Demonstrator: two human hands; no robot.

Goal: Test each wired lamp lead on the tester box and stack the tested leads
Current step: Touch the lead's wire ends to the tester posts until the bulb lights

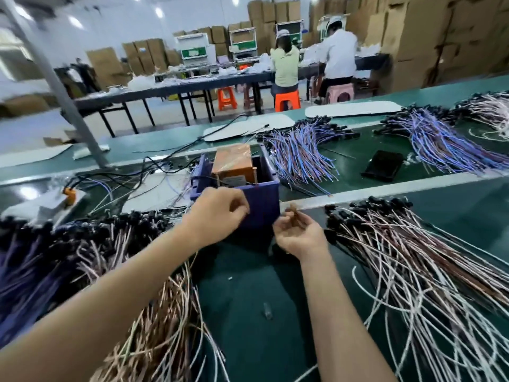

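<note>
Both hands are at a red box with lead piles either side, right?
Not quite. The head view shows the box is blue, not red. The left hand and right hand are at it, flanked by a left pile and a right pile of leads.

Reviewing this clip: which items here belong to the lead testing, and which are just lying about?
In use: purple plastic tester box; thin pinkish lead pinched by the right hand; left hand at the box front; left pile of black-capped leads; right pile of black-capped leads.
Lying about: flat black rectangular case; white oval panels.
</note>
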